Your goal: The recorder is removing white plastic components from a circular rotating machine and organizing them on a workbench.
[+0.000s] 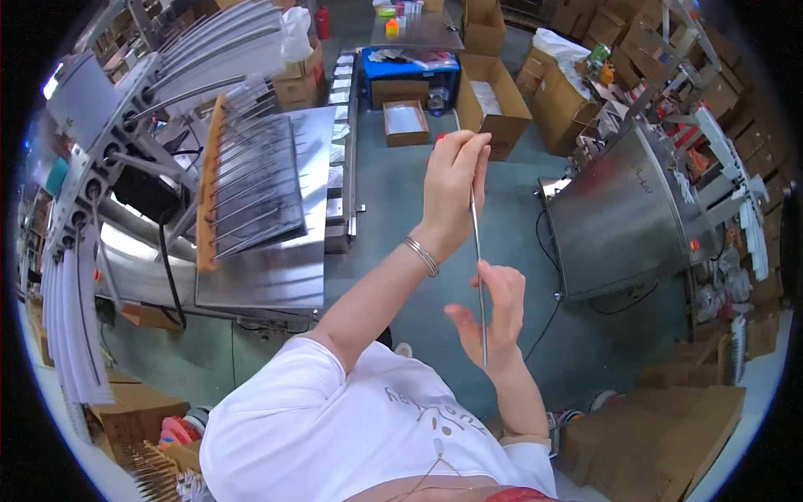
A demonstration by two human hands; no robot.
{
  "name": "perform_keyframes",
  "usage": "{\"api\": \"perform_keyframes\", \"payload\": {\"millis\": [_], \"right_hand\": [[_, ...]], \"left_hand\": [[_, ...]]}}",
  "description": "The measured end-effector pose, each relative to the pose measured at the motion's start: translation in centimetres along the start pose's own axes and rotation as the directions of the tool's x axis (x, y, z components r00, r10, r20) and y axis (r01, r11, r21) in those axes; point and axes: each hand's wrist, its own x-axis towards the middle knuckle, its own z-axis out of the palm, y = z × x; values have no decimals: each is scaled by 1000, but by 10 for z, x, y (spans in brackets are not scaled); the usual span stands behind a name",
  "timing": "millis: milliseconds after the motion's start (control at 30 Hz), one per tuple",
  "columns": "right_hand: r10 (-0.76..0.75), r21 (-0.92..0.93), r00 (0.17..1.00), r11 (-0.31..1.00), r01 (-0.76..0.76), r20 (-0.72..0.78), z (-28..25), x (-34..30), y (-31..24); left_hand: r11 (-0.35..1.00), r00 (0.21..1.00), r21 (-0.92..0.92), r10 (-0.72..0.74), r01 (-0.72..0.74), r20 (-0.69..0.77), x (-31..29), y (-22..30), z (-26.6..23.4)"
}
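Note:
A thin metal rod [478,243] runs up and down in front of me, slightly tilted. My left hand [452,180] has its fingers closed around the rod's upper part, and a bracelet circles that wrist. Lower down, my right hand [499,314] is open, its thumb spread from the fingers. The rod's lower stretch passes between thumb and fingers, and a fingertip appears to touch it. A small red spot shows by the left knuckles; what it is, I cannot make out.
At left, a steel table [259,289] bears a wooden bar [210,184] with several metal rods over a dark plate. A steel machine cabinet [623,217] stands at right. Ahead are cardboard boxes [510,125] and a blue crate [368,75]. Cables lie on the floor.

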Motion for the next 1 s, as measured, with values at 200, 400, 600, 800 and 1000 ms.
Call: {"api": "perform_keyframes", "payload": {"millis": [200,400,600,800,1000], "right_hand": [[140,266,983,958,-105,-115,26,47,84],[422,779,906,576,-248,-23,107,113,178],[290,952,911,6,-307,292,202,199,263],[-21,888,888,-29,-459,459,282,274,289],[-249,855,821,219,-470,514,332,336,289]], "left_hand": [[966,996,249,81,-69,-36,25,-84,33],[937,997,348,7,19,-73,74,-170,33],[977,989,167,-122,134,-78,80,-232,-18],[777,461,-205,-539,595,-705,56,-340,-99],[775,488,1,-397,633,-778,68,-403,-174]]}}
